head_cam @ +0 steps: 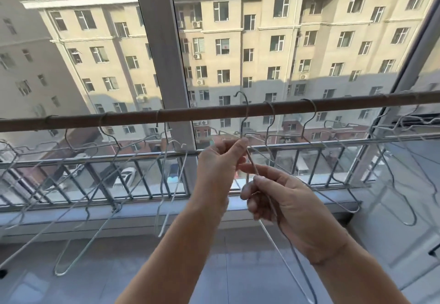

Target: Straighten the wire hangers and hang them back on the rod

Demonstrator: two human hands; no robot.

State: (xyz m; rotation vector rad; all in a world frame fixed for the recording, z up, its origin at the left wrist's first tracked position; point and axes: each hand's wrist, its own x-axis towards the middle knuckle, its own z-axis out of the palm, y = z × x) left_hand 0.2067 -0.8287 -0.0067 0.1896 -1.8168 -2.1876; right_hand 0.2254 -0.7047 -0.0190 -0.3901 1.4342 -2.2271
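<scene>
Judging from the rod point(202, 113), you are partway through, not near the end; several wire hangers already hook over it, but the bunch to your left point(116, 207) hangs skewed and squashed long and narrow, so those look as if they await straightening; two more hooks point(314, 108) sit on the rod to the right of your hands, and whether their frames are true I cannot tell, since the wires cross one another there.

One hanger point(252, 163) is in work, held between your hands just below the rod, in front of the window; your left hand point(219, 160) pinches its twisted neck right under the hook, fingers curled close; your right hand point(285, 199) pinches the same neck a little lower with thumb and forefinger, the other fingers folded round the wire beneath.

Its hook rises past the rod, the curve standing above the bar and not resting on it as far as shows, so hanging this one is not yet done.

As for its look: thin grey wire; one arm runs down past your right wrist and out of view, another sweeps right to a rounded corner; the frame seems pulled lopsided, so it probably needs more bending.
</scene>
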